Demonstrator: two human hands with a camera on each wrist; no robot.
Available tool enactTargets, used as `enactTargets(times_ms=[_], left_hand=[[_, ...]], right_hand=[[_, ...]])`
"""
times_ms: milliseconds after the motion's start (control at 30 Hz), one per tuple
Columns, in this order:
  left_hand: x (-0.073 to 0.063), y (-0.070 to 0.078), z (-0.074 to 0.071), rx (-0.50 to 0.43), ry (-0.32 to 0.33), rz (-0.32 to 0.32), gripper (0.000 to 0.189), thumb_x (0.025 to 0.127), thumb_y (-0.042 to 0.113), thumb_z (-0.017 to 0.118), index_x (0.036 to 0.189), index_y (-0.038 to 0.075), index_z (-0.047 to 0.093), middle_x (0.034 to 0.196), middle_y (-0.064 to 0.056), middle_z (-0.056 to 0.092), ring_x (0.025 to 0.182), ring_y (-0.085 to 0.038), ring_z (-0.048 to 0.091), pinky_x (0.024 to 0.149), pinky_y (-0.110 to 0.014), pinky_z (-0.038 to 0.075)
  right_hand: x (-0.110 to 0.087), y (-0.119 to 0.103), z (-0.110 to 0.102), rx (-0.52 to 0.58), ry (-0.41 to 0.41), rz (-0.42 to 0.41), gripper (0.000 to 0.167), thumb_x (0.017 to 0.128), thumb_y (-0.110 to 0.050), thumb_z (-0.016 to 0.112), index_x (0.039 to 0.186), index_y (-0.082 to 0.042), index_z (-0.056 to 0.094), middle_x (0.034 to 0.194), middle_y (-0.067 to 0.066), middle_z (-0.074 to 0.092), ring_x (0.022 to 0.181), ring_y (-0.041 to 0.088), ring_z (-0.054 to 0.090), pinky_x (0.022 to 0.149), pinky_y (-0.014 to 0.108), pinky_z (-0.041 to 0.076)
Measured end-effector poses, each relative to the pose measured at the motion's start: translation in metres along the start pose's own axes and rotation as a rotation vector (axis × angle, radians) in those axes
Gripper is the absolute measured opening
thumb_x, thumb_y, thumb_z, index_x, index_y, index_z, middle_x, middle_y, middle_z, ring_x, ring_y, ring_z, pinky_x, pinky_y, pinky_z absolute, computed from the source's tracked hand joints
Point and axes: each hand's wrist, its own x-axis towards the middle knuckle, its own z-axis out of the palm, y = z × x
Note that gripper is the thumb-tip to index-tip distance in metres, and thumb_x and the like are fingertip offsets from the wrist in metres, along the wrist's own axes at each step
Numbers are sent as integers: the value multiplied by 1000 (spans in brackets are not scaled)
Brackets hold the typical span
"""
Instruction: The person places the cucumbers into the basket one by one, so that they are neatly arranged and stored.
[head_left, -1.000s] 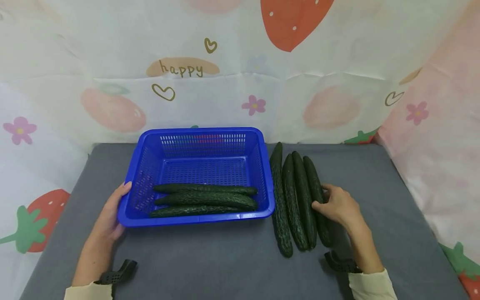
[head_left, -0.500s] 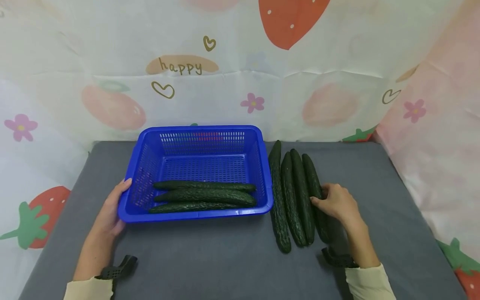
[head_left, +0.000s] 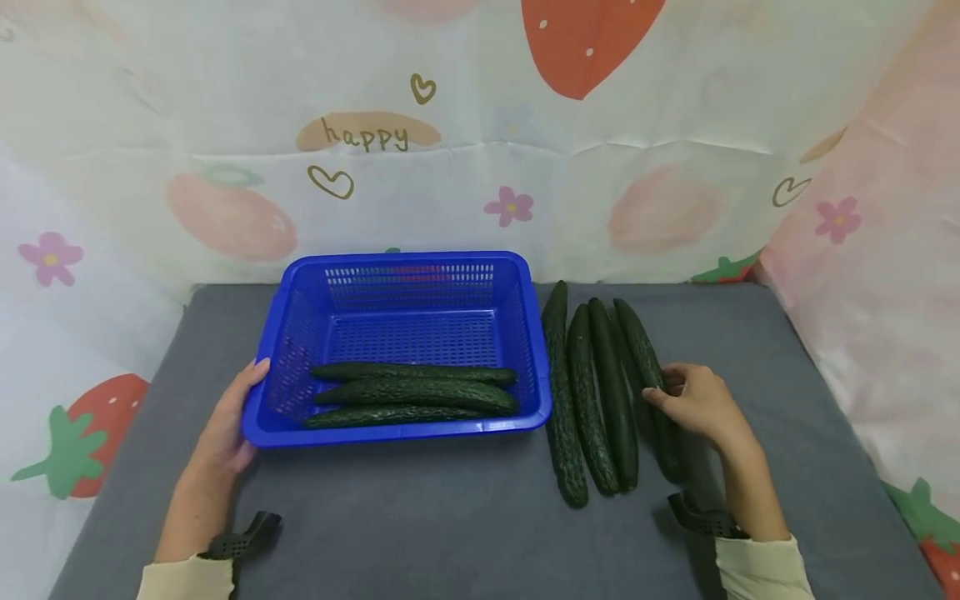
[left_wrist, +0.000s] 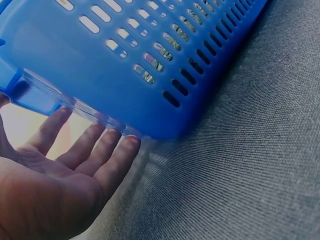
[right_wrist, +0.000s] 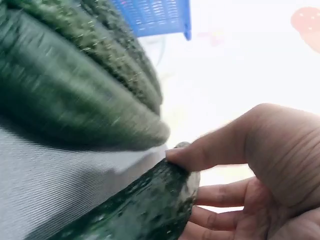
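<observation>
My right hand (head_left: 705, 404) pinches a dark green cucumber (head_left: 647, 350) between thumb and fingers, the rightmost one beside the basket. The right wrist view shows the thumb on one side of this cucumber (right_wrist: 145, 205) and fingers on the other. Three more cucumbers (head_left: 617, 400) lie side by side to its left, lengthwise away from me. My left hand (head_left: 225, 421) holds the left end of a blue plastic basket (head_left: 405, 435), thumb at the rim. In the left wrist view its fingertips touch the outer wall. Inside, three cucumbers (head_left: 416, 390) lie crosswise along the near side.
A grey cloth (head_left: 420, 525) covers the table. Behind it and at both sides hang pale printed sheets (head_left: 465, 75) with strawberries and flowers. The basket stands near the back edge, close to the leftmost loose cucumber. A black strap mount (head_left: 705, 521) sits on each wrist.
My right hand has moved right with the rightmost cucumber, and a gap has opened between it and its neighbour. My left hand stays at the basket; the cucumbers inside have not moved.
</observation>
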Motion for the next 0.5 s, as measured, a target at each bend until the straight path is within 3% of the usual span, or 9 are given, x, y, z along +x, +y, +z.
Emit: enactTargets(times_ms=[233, 500], left_hand=[[0, 1, 0, 58, 20, -18, 51, 115, 40, 30, 163, 26, 22, 145, 10, 58, 127, -9, 63, 99, -32, 57], [0, 5, -2, 17, 8, 15, 44, 116, 36, 30, 159, 28, 30, 141, 8, 63, 122, -9, 66, 97, -32, 59]], right_hand=[[1, -17, -9, -5, 59, -58, 66, 105, -31, 65, 153, 9, 44, 149, 37, 54, 129, 54, 61, 95, 62, 55], [-2, -41, -14, -8, 85, -183, 60, 106, -28, 65, 155, 1, 46, 149, 32, 55, 133, 54, 58, 100, 68, 50]])
